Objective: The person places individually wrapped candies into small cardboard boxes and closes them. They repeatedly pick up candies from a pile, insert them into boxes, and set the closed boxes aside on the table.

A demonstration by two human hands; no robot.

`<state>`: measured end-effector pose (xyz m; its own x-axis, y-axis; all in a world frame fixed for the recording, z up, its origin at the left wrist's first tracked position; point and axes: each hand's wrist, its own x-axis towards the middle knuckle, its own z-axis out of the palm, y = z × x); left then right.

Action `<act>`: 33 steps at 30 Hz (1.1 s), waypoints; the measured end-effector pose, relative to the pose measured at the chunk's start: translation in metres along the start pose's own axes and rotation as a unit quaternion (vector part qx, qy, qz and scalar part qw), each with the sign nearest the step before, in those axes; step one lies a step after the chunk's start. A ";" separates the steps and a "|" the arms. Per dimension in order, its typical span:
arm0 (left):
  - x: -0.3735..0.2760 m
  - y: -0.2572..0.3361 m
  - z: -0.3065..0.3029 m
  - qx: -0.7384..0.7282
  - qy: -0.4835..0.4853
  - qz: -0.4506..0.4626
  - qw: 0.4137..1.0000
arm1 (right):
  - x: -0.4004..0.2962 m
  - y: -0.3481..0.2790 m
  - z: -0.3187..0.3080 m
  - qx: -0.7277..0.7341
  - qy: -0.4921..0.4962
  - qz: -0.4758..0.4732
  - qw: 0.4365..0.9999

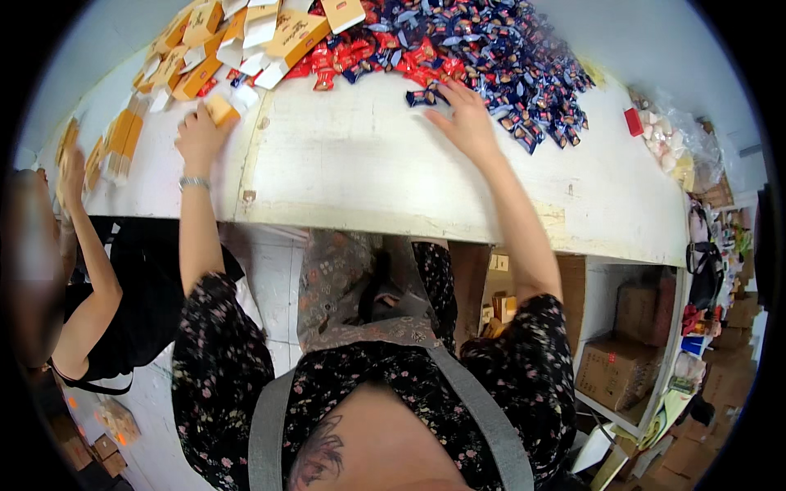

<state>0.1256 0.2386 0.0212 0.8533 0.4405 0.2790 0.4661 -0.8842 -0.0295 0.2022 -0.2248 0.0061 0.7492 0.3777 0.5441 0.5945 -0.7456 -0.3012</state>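
My left hand (199, 140) grips a small yellow carton (222, 110) with its white end flap (245, 97) folded out. It is at the left of the white table (368, 159), just below a heap of open yellow cartons (202, 24). My right hand (465, 123) reaches to the near edge of a large pile of dark blue wrapped packets (491, 37). Its thumb and fingers are apart, with the fingertips at one blue packet (422, 97). Red wrapped packets (325, 61) lie between the cartons and the blue pile.
Another person's hand (72, 175) is at the far left, beside a row of standing yellow cartons (123, 138). At the right end of the table lie a red block (633, 122) and clear plastic bags (694, 138). Cardboard boxes (617, 371) fill a shelf underneath.
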 end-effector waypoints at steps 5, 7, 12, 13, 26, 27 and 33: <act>-0.116 0.046 -0.044 0.017 0.006 -0.065 0.998 | 0.014 -0.040 0.070 -0.137 0.046 0.070 0.987; -0.141 0.054 -0.068 0.054 0.021 -0.069 0.996 | 0.004 -0.051 0.065 -0.102 0.016 0.041 0.994; -0.145 0.043 -0.063 -0.134 0.008 0.053 0.989 | -0.027 0.008 -0.015 -0.059 0.127 0.087 0.986; -0.150 0.042 -0.062 -0.178 0.032 0.110 0.977 | -0.037 0.032 -0.037 -0.085 0.176 0.138 0.971; -0.179 0.187 -0.063 -0.286 0.046 0.334 0.897 | -0.017 -0.068 -0.065 0.128 -0.122 0.114 0.978; -0.180 0.188 -0.063 -0.291 0.065 0.335 0.894 | -0.004 -0.071 -0.062 0.106 -0.241 0.150 0.953; -0.187 0.191 -0.054 -0.339 0.083 0.248 0.904 | -0.001 -0.095 -0.010 0.132 0.121 0.057 0.982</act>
<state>0.0425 -0.0216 0.0156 0.8445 -0.0162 0.5353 -0.2627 -0.8835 0.3877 0.1427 -0.1597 0.0418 0.7426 0.1344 0.6561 0.5900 -0.5948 -0.5459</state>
